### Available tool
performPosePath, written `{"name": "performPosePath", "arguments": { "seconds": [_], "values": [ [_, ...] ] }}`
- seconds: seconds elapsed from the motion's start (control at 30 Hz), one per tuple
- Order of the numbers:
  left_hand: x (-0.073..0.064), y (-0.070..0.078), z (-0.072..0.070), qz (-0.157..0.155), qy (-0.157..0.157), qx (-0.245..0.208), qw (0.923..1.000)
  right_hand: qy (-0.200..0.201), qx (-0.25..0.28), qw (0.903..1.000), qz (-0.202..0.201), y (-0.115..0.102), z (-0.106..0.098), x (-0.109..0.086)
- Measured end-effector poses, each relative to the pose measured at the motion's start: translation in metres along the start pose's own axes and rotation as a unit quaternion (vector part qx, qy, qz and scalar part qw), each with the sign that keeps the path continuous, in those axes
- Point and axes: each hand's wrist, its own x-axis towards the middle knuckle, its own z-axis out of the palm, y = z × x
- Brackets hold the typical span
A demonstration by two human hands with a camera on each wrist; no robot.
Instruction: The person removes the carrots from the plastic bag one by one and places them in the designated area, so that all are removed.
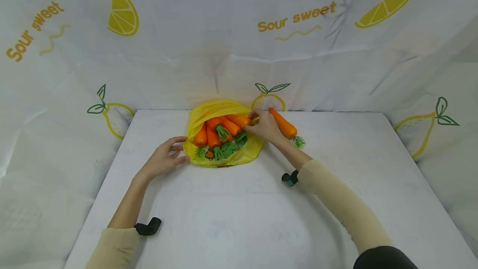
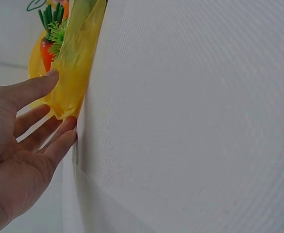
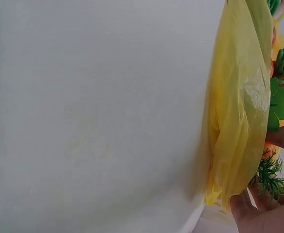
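Observation:
A yellow plastic bag (image 1: 244, 159) lies with its mouth facing me, several orange toy carrots (image 1: 213, 138) with green tops inside. At its left edge is my left hand (image 1: 166, 159), fingers spread and fairly straight; the thumb touches the rim (image 2: 66, 92) and the other fingertips meet the bag's side. My right hand (image 1: 264, 125) is at the right side of the mouth, thumb and fingers around the top end of a carrot (image 1: 238, 120) pointing into the bag. In the right wrist view, its feathery green leaves (image 3: 272, 178) show between thumb and fingers.
Another carrot (image 1: 284, 124) with feathery leaves lies on the white table (image 1: 224, 219), just right of my right hand. Behind the table hangs a white sheet (image 1: 209, 32) printed with lemons and lettering. Dark wrist straps (image 1: 148, 226) sit on the forearms.

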Motion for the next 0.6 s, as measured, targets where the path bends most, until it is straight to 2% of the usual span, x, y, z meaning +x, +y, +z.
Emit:
{"name": "performPosePath", "arguments": {
  "seconds": [0.3,0.6],
  "values": [
    [0.000,0.001,-0.001,-0.004,0.000,-0.002,1.0000,-0.005,0.043,0.9990,0.007,-0.001,-0.015,-0.009],
    [0.000,0.001,-0.002,-0.005,0.000,0.002,1.0000,-0.006,0.051,0.9985,-0.017,0.002,-0.033,-0.020]
  ]
}}
